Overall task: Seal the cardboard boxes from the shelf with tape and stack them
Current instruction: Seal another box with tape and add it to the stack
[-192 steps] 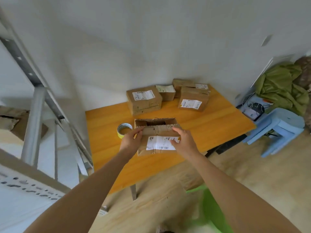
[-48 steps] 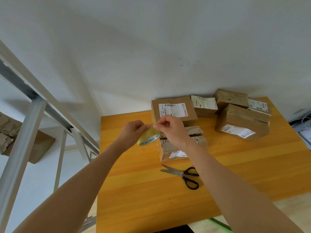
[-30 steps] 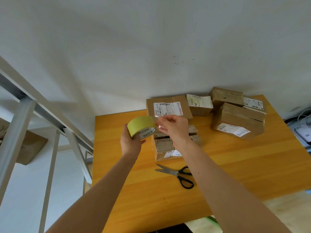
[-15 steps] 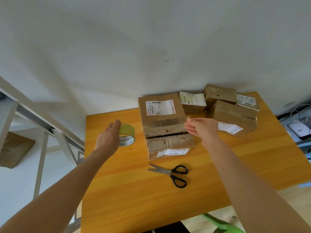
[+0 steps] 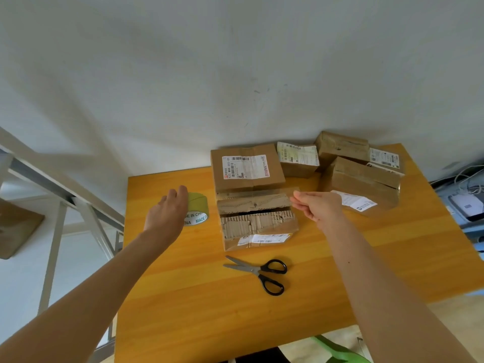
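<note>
An open cardboard box (image 5: 258, 224) with torn flaps and a gap between them lies mid-table. My left hand (image 5: 167, 213) presses down on a yellow-green tape roll (image 5: 198, 209) standing on the table just left of the box. A clear tape strip (image 5: 256, 192) stretches from the roll's side across the box's far edge. My right hand (image 5: 317, 205) pinches the strip's end at the box's right. A sealed labelled box (image 5: 246, 170) sits directly behind. Black-handled scissors (image 5: 259, 271) lie in front.
Three more boxes (image 5: 364, 184) are piled at the back right of the orange table (image 5: 209, 310), against the wall. A metal shelf frame (image 5: 55, 187) holding cardboard (image 5: 15, 226) stands at left. A green stool (image 5: 340, 351) is below, blue furniture with cables (image 5: 466, 203) at right.
My left hand lowered the tape roll from the air onto the table left of the box. My right hand drew the tape end rightwards across the box.
</note>
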{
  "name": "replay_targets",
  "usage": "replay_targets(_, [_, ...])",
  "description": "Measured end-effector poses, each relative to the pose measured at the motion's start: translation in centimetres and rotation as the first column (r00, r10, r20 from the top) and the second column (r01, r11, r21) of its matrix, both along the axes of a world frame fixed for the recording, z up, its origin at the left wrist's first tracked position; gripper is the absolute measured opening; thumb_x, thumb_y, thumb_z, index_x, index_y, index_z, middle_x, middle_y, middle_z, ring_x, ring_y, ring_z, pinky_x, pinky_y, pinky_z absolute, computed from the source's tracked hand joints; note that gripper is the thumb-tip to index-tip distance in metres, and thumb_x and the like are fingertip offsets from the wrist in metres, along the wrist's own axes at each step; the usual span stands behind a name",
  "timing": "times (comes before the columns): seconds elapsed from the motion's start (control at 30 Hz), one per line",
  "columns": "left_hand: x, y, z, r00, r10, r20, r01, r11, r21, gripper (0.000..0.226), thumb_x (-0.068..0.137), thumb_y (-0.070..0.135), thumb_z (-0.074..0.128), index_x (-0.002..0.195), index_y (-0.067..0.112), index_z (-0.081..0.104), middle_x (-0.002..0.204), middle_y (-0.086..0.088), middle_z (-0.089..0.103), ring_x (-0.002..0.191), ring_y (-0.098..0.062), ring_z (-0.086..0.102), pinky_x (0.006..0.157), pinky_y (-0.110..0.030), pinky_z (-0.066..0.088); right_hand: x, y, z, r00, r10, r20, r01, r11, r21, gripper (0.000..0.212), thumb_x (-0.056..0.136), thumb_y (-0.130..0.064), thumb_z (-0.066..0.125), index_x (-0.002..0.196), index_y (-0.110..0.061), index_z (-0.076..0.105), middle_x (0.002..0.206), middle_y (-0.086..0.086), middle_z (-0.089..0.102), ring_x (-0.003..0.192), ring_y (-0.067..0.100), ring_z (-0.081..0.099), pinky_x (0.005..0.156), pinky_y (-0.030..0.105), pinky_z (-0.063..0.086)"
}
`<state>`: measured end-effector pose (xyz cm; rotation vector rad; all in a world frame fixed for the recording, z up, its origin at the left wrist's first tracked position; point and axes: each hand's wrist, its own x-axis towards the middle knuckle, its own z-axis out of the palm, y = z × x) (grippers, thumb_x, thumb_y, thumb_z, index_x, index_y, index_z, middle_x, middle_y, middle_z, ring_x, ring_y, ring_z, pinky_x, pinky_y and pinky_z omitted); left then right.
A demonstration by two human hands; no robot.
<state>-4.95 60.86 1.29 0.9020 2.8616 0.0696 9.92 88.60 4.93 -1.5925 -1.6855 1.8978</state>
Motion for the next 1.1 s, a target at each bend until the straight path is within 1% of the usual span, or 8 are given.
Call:
replay_targets(0.17, [-0.1, -0.1, -0.1, 0.993, -0.059, -0.103, 0.026, 0.956, -0.292, 0.059, 0.083, 0.012, 0.069, 0.128, 0.006, 0.031, 0.115, -0.008, 0.05, 0.101, -0.021, 0.055, 0.061, -0.026, 0.048, -0.2, 1.2, -0.5, 0.999, 0.008, 0.049, -0.006, 0.999, -0.05, 0.016, 0.081, -0.008, 0.075, 0.095, -0.006, 0.069, 0.081, 0.004, 0.076, 0.074, 0.011, 0.073, 0.063, 0.019, 0.051])
replay_targets(0.3, [0.2, -0.2, -0.6, 0.993, -0.08, -0.087, 0.054, 0.961, -0.27, 0.068, 0.08, 0.018, 0.073, 0.133, 0.01, 0.032, 0.115, -0.008, 0.051, 0.1, -0.023, 0.056, 0.063, -0.029, 0.053, 0.0, 1.7, -1.3, 0.994, 0.062, 0.094, -0.058, 0.997, -0.047, 0.011, 0.081, -0.007, 0.075, 0.09, -0.006, 0.069, 0.075, 0.003, 0.075, 0.068, 0.01, 0.073, 0.056, 0.018, 0.048])
replay_targets(0.4, [0.2, 0.1, -1.0, 0.982, -0.144, -0.126, 0.107, 0.959, -0.264, 0.1, 0.081, 0.022, 0.073, 0.15, 0.028, 0.0, 0.121, -0.009, 0.047, 0.1, -0.025, 0.056, 0.056, -0.029, 0.049, 0.3, 2.0, -2.0, 0.992, 0.05, 0.117, -0.051, 0.999, 0.004, 0.008, 0.081, -0.006, 0.075, 0.087, -0.005, 0.069, 0.075, 0.004, 0.075, 0.07, 0.013, 0.072, 0.053, 0.018, 0.046])
replay_targets(0.47, [0.2, 0.2, -1.3, 0.96, -0.223, -0.171, 0.178, 0.953, -0.245, 0.117, 0.083, 0.023, 0.071, 0.141, 0.044, -0.028, 0.124, -0.013, 0.045, 0.097, -0.029, 0.057, 0.049, -0.029, 0.041, 0.2, 2.2, -2.3, 0.992, 0.039, 0.123, -0.042, 0.999, 0.026, 0.007, 0.082, -0.007, 0.075, 0.085, -0.006, 0.069, 0.08, 0.006, 0.075, 0.071, 0.013, 0.072, 0.047, 0.015, 0.045])
replay_targets(0.53, [0.2, 0.2, -1.4, 0.938, -0.293, -0.187, 0.245, 0.939, -0.243, 0.12, 0.085, 0.022, 0.069, 0.133, 0.049, -0.037, 0.127, -0.016, 0.045, 0.095, -0.031, 0.058, 0.046, -0.029, 0.038, 0.1, 2.4, -2.4, 0.993, 0.034, 0.115, -0.038, 0.999, 0.032, 0.007, 0.082, -0.007, 0.075, 0.084, -0.007, 0.068, 0.08, 0.006, 0.074, 0.069, 0.013, 0.072, 0.042, 0.012, 0.043])
replay_targets(0.73, [0.2, -0.1, -1.6, 0.919, -0.354, -0.173, 0.301, 0.914, -0.272, 0.117, 0.086, 0.021, 0.067, 0.133, 0.051, -0.035, 0.124, -0.014, 0.047, 0.088, -0.029, 0.058, 0.043, -0.029, 0.036, 0.1, 2.1, -3.1, 0.989, 0.061, 0.133, -0.065, 0.998, 0.024, 0.006, 0.083, -0.005, 0.073, 0.086, -0.005, 0.067, 0.085, 0.009, 0.073, 0.074, 0.015, 0.071, 0.047, 0.015, 0.044])
replay_targets(1.0, [0.6, -0.1, -2.3, 0.928, -0.342, -0.146, 0.296, 0.917, -0.269, 0.115, 0.087, 0.014, 0.065, 0.134, 0.053, -0.033, 0.122, -0.014, 0.047, 0.087, -0.03, 0.057, 0.044, -0.03, 0.041, 0.5, 1.8, -3.9, 0.993, 0.03, 0.117, -0.029, 1.0, -0.012, 0.011, 0.085, -0.002, 0.069, 0.095, 0.001, 0.066, 0.091, 0.014, 0.072, 0.083, 0.021, 0.072, 0.039, 0.011, 0.041])
replay_targets(1.1, [1.0, -0.2, -2.7, 0.933, -0.335, -0.135, 0.294, 0.921, -0.256, 0.114, 0.087, 0.015, 0.066, 0.136, 0.053, -0.03, 0.12, -0.015, 0.049, 0.084, -0.03, 0.058, 0.044, -0.03, 0.042, 0.6, 1.9, -4.4, 0.991, 0.036, 0.125, -0.035, 0.999, -0.014, 0.005, 0.085, -0.004, 0.07, 0.089, -0.004, 0.066, 0.09, 0.012, 0.073, 0.084, 0.02, 0.072, 0.047, 0.015, 0.044])
